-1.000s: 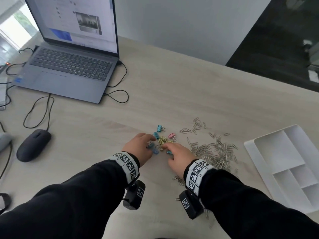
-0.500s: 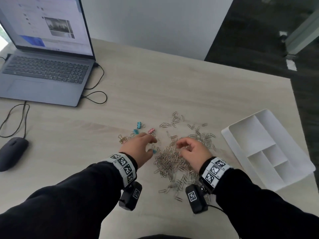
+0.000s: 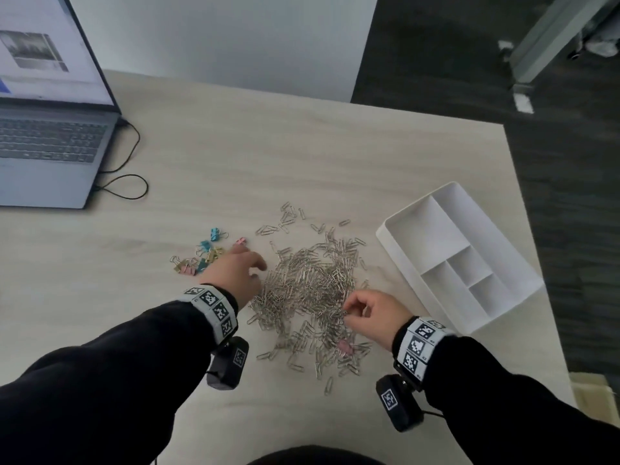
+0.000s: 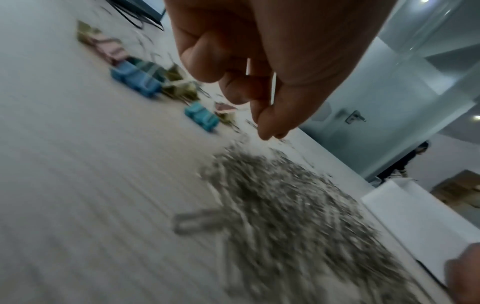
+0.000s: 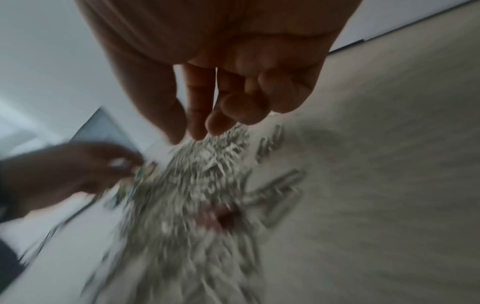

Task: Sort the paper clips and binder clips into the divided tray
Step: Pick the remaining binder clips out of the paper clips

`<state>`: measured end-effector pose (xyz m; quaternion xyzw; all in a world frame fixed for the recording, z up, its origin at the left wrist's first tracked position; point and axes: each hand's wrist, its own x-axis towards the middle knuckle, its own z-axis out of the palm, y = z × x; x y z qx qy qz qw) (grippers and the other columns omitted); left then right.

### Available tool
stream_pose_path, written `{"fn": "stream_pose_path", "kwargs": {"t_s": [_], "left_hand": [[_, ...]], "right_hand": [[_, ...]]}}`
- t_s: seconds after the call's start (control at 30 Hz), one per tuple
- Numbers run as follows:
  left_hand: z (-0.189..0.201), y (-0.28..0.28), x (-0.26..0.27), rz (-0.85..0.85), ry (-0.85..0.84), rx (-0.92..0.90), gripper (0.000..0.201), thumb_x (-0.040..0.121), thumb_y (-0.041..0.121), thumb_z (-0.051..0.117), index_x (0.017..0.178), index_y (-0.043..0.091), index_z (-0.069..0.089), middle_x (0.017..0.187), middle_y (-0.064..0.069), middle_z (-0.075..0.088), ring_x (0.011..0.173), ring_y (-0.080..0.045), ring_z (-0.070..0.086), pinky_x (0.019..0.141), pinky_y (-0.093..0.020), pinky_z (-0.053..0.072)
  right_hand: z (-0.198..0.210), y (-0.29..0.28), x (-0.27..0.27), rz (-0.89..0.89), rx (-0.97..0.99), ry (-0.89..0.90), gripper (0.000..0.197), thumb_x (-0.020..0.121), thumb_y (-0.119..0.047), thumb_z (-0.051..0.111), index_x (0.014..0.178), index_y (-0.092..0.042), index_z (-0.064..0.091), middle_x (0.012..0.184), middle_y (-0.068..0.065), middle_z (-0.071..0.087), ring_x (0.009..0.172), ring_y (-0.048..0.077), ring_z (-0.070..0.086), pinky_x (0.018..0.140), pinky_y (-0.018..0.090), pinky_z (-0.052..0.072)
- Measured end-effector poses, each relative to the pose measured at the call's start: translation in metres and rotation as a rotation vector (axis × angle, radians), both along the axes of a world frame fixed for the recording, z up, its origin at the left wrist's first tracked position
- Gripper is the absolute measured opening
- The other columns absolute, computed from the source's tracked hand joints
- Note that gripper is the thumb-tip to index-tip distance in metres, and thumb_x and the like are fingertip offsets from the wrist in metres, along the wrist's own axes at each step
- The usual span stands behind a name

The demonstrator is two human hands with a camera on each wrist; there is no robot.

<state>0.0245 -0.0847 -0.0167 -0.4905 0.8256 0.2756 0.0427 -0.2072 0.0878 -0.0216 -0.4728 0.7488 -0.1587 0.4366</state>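
Hundreds of silver paper clips [image 3: 312, 290] lie heaped on the tabletop [image 3: 302, 156] between your two hands, with strays spread toward the far edge of the heap. One pink binder clip [image 3: 344, 346] sits half buried in the near side of the heap, just beside your right wrist. The other binder clips [image 3: 201, 256], blue, pink and gold, lie in a loose cluster to the left of the heap, partly hidden behind your left hand [image 3: 235, 273]. That hand hovers between cluster and heap, its grip loosely curled with thumb and fingertips close together; the wrist view is too blurred to tell whether it has hold of anything. Your right hand [image 3: 372, 313] hangs over the near right edge of the heap, fingers drawn toward the thumb just above the clips; whether they pinch any clip cannot be told. The white divided tray [image 3: 523, 263] stands to the right, apart from the heap. An open laptop [image 3: 50, 156] and its looped black cable [image 3: 127, 182] occupy the far left.
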Motion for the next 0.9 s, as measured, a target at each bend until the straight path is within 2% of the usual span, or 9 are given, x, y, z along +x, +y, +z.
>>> {"fn": "stream_pose_path", "kwargs": {"t_s": [0.13,0.2,0.27,0.33,0.47,0.6,0.73,0.83,0.9], "left_hand": [[0.003,0.037,-0.033,-0.108,0.089,0.119,0.013,0.088,0.026,0.062,0.099,0.030,0.066,0.101,0.016,0.059,0.089,-0.001,0.056,0.086,-0.020,0.053],[0.002,0.054,-0.044,-0.149,0.129,0.190,0.008,0.088,0.027,0.063,0.095,0.030,0.067,0.093,0.016,0.062,0.083,0.003,0.058,0.081,-0.020,0.055],[0.001,0.066,-0.050,-0.175,0.134,0.270,0.009,0.088,0.029,0.065,0.095,0.033,0.067,0.089,0.018,0.064,0.077,0.008,0.057,0.070,-0.011,0.050],[-0.001,0.074,-0.054,-0.196,0.118,0.336,0.011,0.086,0.030,0.066,0.097,0.033,0.068,0.087,0.020,0.064,0.074,0.010,0.056,0.067,-0.007,0.045],[-0.003,0.079,-0.057,-0.186,0.108,0.397,0.015,0.085,0.034,0.067,0.100,0.037,0.068,0.089,0.021,0.066,0.079,0.008,0.061,0.074,-0.014,0.053],[0.002,0.081,-0.061,-0.161,0.180,0.460,0.037,0.081,0.031,0.072,0.117,0.036,0.065,0.107,0.020,0.068,0.085,0.007,0.062,0.083,-0.016,0.051],[0.004,0.081,-0.064,-0.111,0.291,0.492,0.028,0.082,0.028,0.072,0.110,0.035,0.069,0.096,0.016,0.072,0.075,0.007,0.064,0.064,-0.010,0.049],[0.007,0.076,-0.058,-0.023,0.328,0.483,0.013,0.087,0.029,0.069,0.099,0.034,0.072,0.077,0.013,0.072,0.068,0.003,0.066,0.061,-0.013,0.051],[0.008,0.068,-0.047,0.002,0.296,0.480,0.012,0.089,0.031,0.067,0.099,0.036,0.070,0.075,0.010,0.072,0.062,0.002,0.063,0.057,-0.014,0.049]], "right_hand": [[-0.001,0.012,0.003,0.382,0.115,0.072,0.038,0.067,-0.052,0.077,0.089,-0.027,0.060,0.075,-0.009,0.060,0.067,0.006,0.056,0.066,0.031,0.053],[-0.004,0.016,0.006,0.482,0.090,0.123,0.039,0.069,-0.050,0.076,0.092,-0.026,0.056,0.074,-0.012,0.054,0.069,0.008,0.054,0.064,0.027,0.047],[-0.009,0.020,0.008,0.488,0.045,0.149,0.030,0.074,-0.041,0.071,0.094,-0.026,0.054,0.074,-0.013,0.052,0.072,0.009,0.053,0.064,0.026,0.044],[-0.013,0.024,0.008,0.434,0.005,0.144,0.020,0.078,-0.033,0.065,0.094,-0.025,0.056,0.077,-0.012,0.055,0.076,0.013,0.057,0.068,0.028,0.047],[-0.014,0.023,0.000,0.312,-0.042,0.129,0.009,0.080,-0.029,0.062,0.087,-0.024,0.060,0.077,-0.010,0.058,0.074,0.013,0.057,0.069,0.029,0.048],[-0.004,0.013,-0.004,-0.002,-0.043,-0.013,0.009,0.079,-0.027,0.071,0.078,-0.026,0.062,0.070,-0.008,0.064,0.061,0.007,0.057,0.062,0.027,0.052],[0.008,-0.005,0.004,-0.240,-0.046,-0.296,0.010,0.082,-0.015,0.073,0.080,-0.014,0.063,0.064,0.004,0.063,0.050,0.017,0.053,0.050,0.026,0.044],[0.012,-0.016,0.011,-0.234,-0.075,-0.305,0.004,0.084,-0.011,0.068,0.085,-0.012,0.064,0.070,0.009,0.066,0.052,0.017,0.055,0.052,0.028,0.046],[0.011,-0.019,0.013,-0.209,-0.072,-0.264,0.003,0.086,-0.015,0.067,0.088,-0.014,0.066,0.078,0.012,0.068,0.053,0.014,0.057,0.054,0.026,0.049]]}}
